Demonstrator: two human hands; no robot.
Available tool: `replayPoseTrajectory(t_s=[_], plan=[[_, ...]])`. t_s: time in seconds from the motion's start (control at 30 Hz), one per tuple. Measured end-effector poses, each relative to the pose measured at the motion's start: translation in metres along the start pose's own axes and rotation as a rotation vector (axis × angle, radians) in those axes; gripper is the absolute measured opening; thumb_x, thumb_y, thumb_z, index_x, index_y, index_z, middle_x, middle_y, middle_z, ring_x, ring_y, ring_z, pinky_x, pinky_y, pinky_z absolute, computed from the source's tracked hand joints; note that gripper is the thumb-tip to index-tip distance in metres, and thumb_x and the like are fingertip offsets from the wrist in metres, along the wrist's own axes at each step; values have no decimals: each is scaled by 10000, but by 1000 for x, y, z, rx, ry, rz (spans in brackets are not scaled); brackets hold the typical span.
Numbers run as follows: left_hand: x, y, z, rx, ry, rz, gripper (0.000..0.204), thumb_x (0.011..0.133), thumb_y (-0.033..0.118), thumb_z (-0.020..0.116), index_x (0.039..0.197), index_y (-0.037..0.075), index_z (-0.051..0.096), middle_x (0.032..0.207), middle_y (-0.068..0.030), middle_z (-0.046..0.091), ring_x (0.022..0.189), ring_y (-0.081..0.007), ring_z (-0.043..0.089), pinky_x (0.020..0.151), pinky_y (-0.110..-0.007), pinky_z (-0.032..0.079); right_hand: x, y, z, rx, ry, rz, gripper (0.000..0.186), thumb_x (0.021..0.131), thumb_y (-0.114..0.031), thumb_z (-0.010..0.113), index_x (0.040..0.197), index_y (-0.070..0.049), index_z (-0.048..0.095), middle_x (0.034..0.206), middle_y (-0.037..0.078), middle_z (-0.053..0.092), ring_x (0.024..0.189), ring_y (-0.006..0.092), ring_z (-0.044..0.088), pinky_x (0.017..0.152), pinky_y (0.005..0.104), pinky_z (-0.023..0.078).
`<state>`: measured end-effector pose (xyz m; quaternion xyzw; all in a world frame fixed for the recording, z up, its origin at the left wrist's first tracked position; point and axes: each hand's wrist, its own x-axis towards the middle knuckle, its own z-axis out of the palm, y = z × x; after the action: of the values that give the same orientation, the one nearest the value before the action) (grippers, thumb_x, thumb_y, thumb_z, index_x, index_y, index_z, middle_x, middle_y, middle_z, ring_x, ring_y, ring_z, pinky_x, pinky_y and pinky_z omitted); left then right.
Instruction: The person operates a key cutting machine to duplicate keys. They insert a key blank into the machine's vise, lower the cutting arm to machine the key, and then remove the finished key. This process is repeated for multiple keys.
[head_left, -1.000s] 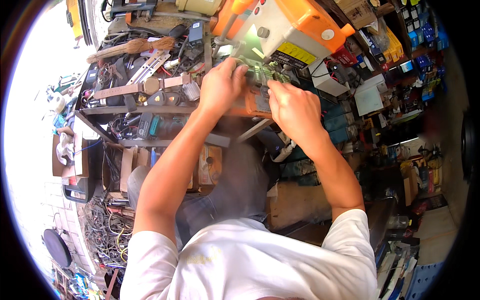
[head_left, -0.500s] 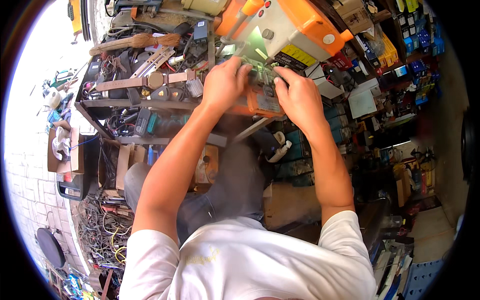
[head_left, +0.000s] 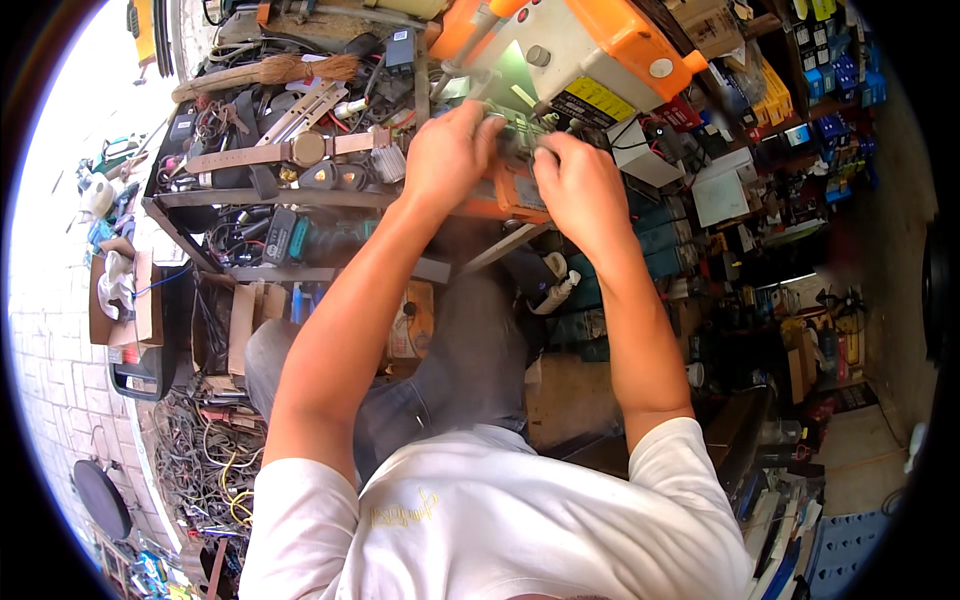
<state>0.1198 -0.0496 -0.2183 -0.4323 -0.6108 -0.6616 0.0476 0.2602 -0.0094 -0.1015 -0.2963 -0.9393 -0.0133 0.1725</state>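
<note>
An orange and grey bench machine (head_left: 590, 45), looking like a key cutter, stands at the far edge of my reach. Green light falls on its metal clamp area (head_left: 515, 128), above an orange base (head_left: 520, 192). My left hand (head_left: 447, 158) is closed at the left side of the clamps, its thumb bent against the fingers. At their right side, my right hand (head_left: 582, 185) has its fingers curled in and thumb pressed to the index finger. Whatever either hand grips is hidden by the fingers.
Left of the machine, a crowded bench holds a wristwatch (head_left: 308, 149), a short straw brush (head_left: 270, 72) and loose tools. Below it lies a heap of cables (head_left: 205, 470). Boxes (head_left: 770, 100) fill shelves at the right. An open carton (head_left: 145, 305) stands at the left.
My right hand has shifted left toward the clamps, and its index finger, stretched out before, is now curled in. The left hand stays nearly in place. The whole view has shifted slightly.
</note>
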Motion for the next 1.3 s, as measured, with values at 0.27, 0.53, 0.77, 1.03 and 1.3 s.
replayPoseTrajectory(t_s=[0.27, 0.53, 0.77, 1.03, 1.3], plan=[[-2, -2, 0, 9, -6, -11, 208, 985, 252, 643, 979, 44, 630, 883, -190, 702, 834, -437, 658, 729, -535, 510, 5, 5, -1, 120, 24, -41, 229, 951, -199, 578, 948, -10, 707, 898, 262, 695, 899, 474, 660, 806, 549, 525], [2, 10, -11, -53, -81, -79, 217, 1006, 255, 620, 1010, 39, 635, 886, -210, 698, 843, -449, 658, 739, -530, 509, 10, 25, 6, 270, 90, -36, 311, 948, -246, 649, 1140, -8, 701, 996, 250, 720, 969, 453, 675, 849, 495, 541], [14, 10, -24, 89, -267, -139, 376, 1070, 364, 536, 1047, 3, 639, 851, -272, 668, 838, -500, 631, 716, -501, 505, -34, 36, 24, 57, 310, -325, 286, 818, -144, 797, 1076, -72, 694, 947, 75, 640, 754, 333, 679, 644, 411, 548], [29, 25, -18, -796, -228, -1015, 312, 1057, 255, 432, 994, 56, 664, 590, 14, 504, 457, -94, 371, 429, -277, 274, -25, 47, 31, 89, 447, -520, 252, 743, -35, 783, 988, -72, 737, 915, 45, 654, 694, 260, 678, 609, 367, 544], [-27, 39, -29, -1142, -130, -1317, 365, 1016, 256, 397, 1190, 1, 593, 669, -36, 556, 498, -123, 364, 472, -281, 317, 9, 22, 24, 254, 529, -521, 289, 745, -10, 785, 1025, -70, 744, 940, 50, 679, 715, 279, 687, 626, 366, 553]])
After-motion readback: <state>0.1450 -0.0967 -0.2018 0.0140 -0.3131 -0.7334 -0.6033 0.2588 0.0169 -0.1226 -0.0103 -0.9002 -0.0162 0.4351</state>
